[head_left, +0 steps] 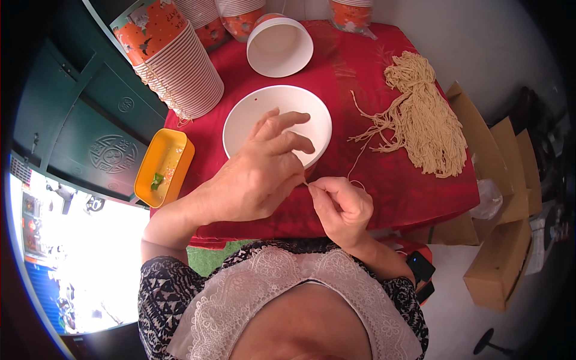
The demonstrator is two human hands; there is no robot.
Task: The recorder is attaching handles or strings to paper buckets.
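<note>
A round paper bucket (240, 120) with a white inside stands before me on the red cloth. My left hand (258, 171) reaches across its near rim. Thumb and forefinger pinch a thin beige cord at that rim, while the other fingers are raised apart over the opening. Just right of it, my right hand (345, 207) is closed in a pinch on the same cord (357, 161). From there the cord trails up toward a thick bundle of beige cords (429, 120) lying on the right of the table. The fingertips hide the point where the cord meets the bucket.
A tall stack of orange-and-white buckets (180, 72) leans at the back left. Another bucket (279, 48) lies tilted behind. A yellow tub (187, 157) with green bits sits at the left edge of the red tablecloth (414, 204). Cardboard boxes (498, 264) are on the right.
</note>
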